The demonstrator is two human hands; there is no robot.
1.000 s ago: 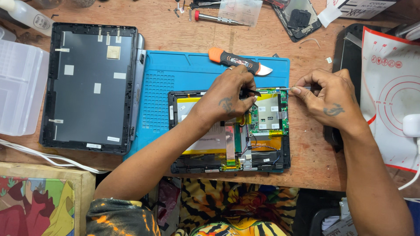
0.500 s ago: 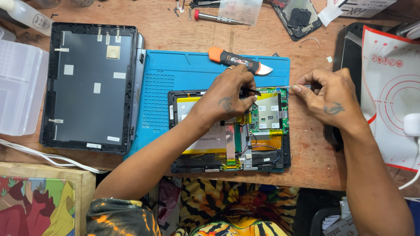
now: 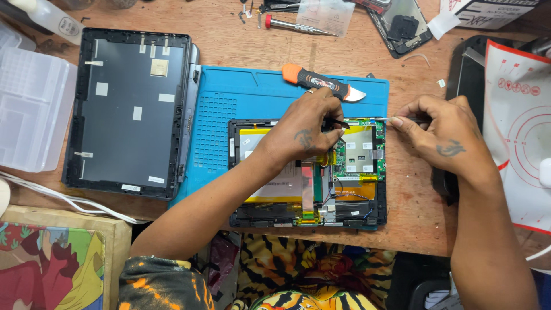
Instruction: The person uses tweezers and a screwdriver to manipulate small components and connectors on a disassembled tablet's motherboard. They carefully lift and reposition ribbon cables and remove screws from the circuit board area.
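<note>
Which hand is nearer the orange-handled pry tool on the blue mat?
Left. The left hand lies just below the pry tool, almost under its handle; the right hand is off to its right, farther away.

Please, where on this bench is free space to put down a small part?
Free: the blue mat left of the opened tablet, and bare wood between the mat and the screwdriver. Crowded: around both hands, left hand and right hand.

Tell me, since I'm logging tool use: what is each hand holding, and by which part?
The left hand pinches black tweezers near their rear, over the opened tablet. The right hand grips a thin metal tool by its handle end.
</note>
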